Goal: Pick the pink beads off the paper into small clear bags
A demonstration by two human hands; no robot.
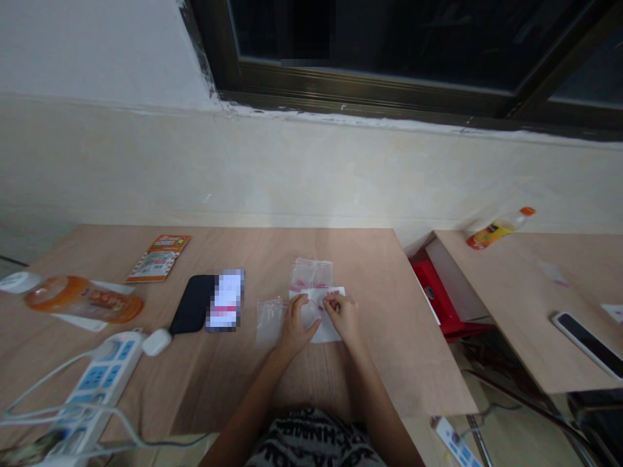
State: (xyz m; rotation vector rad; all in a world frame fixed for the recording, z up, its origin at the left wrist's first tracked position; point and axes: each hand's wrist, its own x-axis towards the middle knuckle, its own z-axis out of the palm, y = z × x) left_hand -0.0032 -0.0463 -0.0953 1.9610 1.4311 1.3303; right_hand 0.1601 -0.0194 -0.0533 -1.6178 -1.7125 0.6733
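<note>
the small clear bag [314, 303] with pink print is lying near the middle of the counter [389, 363], seemingly on a white sheet [327, 334]. a second printed bag [311, 271] is sitting just behind it and a plain clear bag [269, 319] just to its left. it is looking thin, limp and very light, likely slippery and quick to crease, so pinching an edge seems best. the left hand [294, 326] is gripping its left side with curled fingers, and the right hand [342, 313] is pinching its right edge.
</note>
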